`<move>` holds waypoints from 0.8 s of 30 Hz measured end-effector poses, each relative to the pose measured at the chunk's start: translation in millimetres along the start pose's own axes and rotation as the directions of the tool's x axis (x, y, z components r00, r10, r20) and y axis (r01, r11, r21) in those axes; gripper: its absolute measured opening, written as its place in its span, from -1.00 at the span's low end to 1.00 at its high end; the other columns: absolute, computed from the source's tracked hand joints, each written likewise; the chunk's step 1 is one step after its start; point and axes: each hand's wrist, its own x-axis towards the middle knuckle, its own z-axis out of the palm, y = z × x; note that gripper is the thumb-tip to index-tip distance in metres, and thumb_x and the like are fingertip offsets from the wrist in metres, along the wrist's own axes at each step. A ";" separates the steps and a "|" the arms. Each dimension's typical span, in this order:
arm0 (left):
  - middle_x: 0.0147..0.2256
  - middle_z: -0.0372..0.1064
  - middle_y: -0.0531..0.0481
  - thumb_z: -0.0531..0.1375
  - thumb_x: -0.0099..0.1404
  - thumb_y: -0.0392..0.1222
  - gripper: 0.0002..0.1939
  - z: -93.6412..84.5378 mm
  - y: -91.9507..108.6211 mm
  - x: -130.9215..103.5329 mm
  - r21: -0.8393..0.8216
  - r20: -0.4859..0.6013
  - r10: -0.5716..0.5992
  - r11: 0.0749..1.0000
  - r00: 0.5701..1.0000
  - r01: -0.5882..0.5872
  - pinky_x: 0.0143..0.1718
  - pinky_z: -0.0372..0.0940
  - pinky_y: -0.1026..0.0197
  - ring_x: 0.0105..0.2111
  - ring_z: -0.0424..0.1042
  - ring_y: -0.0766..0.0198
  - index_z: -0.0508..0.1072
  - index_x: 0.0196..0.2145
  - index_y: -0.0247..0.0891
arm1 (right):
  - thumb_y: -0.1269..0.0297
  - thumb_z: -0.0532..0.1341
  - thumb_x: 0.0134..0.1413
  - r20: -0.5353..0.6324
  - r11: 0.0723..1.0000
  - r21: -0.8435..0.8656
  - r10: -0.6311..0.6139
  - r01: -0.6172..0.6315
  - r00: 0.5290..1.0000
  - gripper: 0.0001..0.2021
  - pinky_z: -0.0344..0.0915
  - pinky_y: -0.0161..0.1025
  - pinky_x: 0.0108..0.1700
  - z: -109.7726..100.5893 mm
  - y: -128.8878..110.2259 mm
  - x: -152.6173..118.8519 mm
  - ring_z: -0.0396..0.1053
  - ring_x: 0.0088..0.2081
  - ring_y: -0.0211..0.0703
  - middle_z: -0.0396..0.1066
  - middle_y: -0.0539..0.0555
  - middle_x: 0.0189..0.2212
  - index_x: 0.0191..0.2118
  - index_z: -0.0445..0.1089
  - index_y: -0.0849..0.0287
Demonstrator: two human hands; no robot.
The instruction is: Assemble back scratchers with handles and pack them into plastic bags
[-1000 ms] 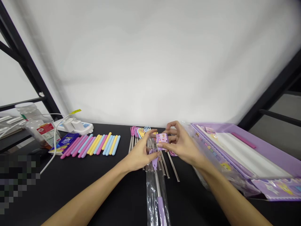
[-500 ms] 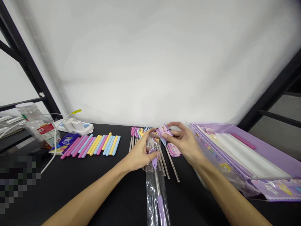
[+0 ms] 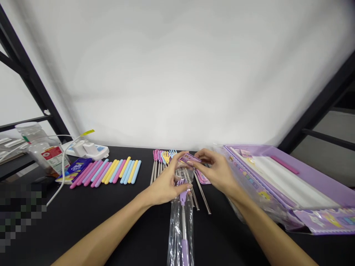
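Note:
My left hand grips the top of a clear plastic bag. Inside the bag lies a purple back scratcher with a hand-shaped head and metal rod. My right hand pinches a small pink and purple card at the bag's mouth, close to my left fingers. Behind my hands, several metal rods with coloured hand-shaped heads lie in a row, partly hidden. A stack of pink cards lies beside my right hand, partly covered by it.
Several pink, blue, purple and yellow handles lie in a row at the left. Beyond them are a blue packet, a clear jar, a power strip and a white cable. A purple box with plastic wrap stands at the right.
The card has tilted flatter and moved slightly down to the bag's mouth. My right hand has shifted a little lower, and the bag's lower part has swung slightly left.

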 end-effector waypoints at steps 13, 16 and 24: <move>0.09 0.25 -0.17 0.25 0.23 -0.27 -0.06 -0.1 4.8 -2.4 -0.043 0.028 -0.075 0.996 0.997 0.077 -0.36 0.40 0.12 -0.44 0.42 0.34 -0.25 0.34 0.16 | 0.20 0.29 0.06 0.050 0.999 -0.043 -0.016 0.018 0.999 -0.86 0.44 -0.10 -0.21 -13.4 -0.4 0.6 0.51 -0.28 -0.04 0.53 0.07 -0.34 -0.27 0.45 0.11; 0.19 0.13 -0.19 0.26 0.21 -0.27 -0.08 0.4 3.7 -2.1 0.014 -0.014 -0.064 0.998 0.998 0.064 -0.28 0.40 0.10 -0.23 0.44 0.19 -0.19 0.34 0.14 | 0.21 0.35 -0.03 0.062 1.000 0.003 -0.020 0.020 0.998 -0.81 0.43 -0.12 -0.22 -10.1 -0.6 1.1 0.48 -0.28 -0.06 0.50 0.06 -0.35 -0.27 0.42 0.11; 0.32 -0.16 -0.14 0.27 0.19 -0.26 -0.09 0.7 -0.2 -0.8 0.047 -0.055 -0.022 0.999 0.998 0.025 -0.22 0.39 0.15 0.21 0.10 -0.15 -0.12 0.34 0.14 | 0.10 0.33 0.01 0.173 0.983 0.119 0.121 -0.142 0.978 -0.67 0.42 -0.12 -0.16 -13.0 -8.1 0.5 0.50 -0.28 -0.10 0.53 0.04 -0.37 -0.11 0.45 0.10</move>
